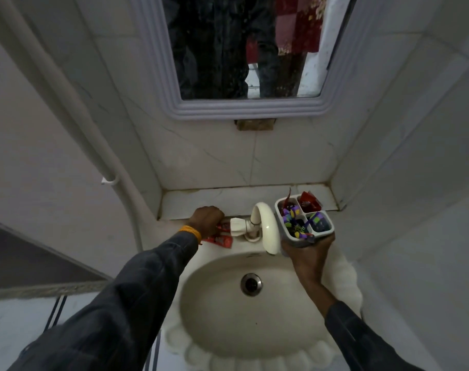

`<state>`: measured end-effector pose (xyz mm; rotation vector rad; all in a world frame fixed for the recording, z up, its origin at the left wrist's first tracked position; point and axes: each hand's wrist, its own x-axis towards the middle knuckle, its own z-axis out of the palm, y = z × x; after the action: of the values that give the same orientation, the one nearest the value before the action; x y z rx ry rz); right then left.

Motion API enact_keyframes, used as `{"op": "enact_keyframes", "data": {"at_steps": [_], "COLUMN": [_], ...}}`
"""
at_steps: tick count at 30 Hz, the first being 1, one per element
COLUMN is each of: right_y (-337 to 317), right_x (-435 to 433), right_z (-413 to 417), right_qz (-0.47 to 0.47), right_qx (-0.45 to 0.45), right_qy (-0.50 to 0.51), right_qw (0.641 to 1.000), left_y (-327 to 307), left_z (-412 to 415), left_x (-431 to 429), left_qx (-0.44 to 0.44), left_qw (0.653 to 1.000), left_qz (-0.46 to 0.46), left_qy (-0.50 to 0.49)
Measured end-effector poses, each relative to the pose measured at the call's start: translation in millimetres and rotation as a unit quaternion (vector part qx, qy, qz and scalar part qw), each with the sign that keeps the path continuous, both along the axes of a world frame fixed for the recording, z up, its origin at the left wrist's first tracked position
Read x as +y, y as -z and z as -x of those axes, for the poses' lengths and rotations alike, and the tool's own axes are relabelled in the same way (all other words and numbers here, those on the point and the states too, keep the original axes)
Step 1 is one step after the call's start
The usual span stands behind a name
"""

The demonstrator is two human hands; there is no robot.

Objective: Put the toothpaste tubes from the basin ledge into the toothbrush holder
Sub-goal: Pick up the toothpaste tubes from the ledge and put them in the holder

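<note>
The left hand (207,221) is down on the basin ledge (174,236), left of the tap, knuckles up and fingers curled under over the red toothpaste tubes (219,240). Two tubes show there, lying side by side on the ledge: one peeks out just past the knuckles, the other lies nearer the bowl with its end poking out below the wrist. The fingertips are hidden beneath the hand, so whether they have closed on a tube cannot be told. An orange band (191,232) sits at that wrist, above a dark sleeve (126,303).

Over on the other side, the right hand (307,254) grips the toothbrush holder (304,219) from below, fingers wrapped round its base, and has it up beside the white tap (265,227), tilted a little toward the camera. It is a white four-compartment holder (quite crowded already): purple-and-yellow toothbrushes (295,218) fill the near compartments, and something red (309,201) stands in the far right one, its top rising above the rim.

Below both arms lies the scalloped basin (228,330) with its metal drain (251,284). A framed mirror (244,49) hangs on the tiled wall above the back shelf (201,200).
</note>
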<state>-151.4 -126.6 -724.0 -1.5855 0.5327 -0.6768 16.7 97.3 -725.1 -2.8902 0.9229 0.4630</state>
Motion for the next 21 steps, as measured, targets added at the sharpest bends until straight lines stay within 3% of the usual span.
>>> {"op": "enact_keyframes", "data": {"at_steps": [6,9,12,16,21], "right_y": [6.5,9.8,10.9,4.9,1.4], "right_x": [-2.9,-5.6,-7.2,-5.0,-1.6], "right_z": [1.7,1.4,1.5,2.8,4.2], "right_qz": [0.005,0.012,0.019,0.009,-0.026], "right_qx": [0.027,0.043,0.049,0.039,0.031], "right_qy": [0.010,0.008,0.001,0.004,0.004], "right_qw": [1.000,0.999,0.999,0.999,0.999], "left_y": [-0.2,-7.5,-32.9,-90.4,-156.5], "left_z": [-2.4,-7.2,-14.3,-28.3,-9.3], "left_x": [-3.1,-3.1,-0.9,-15.7,-81.3], "left_qx": [-0.032,-0.041,-0.032,-0.009,0.068], "left_qw": [0.999,0.999,0.982,0.926,0.863], "left_qz": [-0.014,0.025,0.169,0.355,0.500], "left_qy": [0.029,-0.003,-0.073,-0.126,-0.036]}}
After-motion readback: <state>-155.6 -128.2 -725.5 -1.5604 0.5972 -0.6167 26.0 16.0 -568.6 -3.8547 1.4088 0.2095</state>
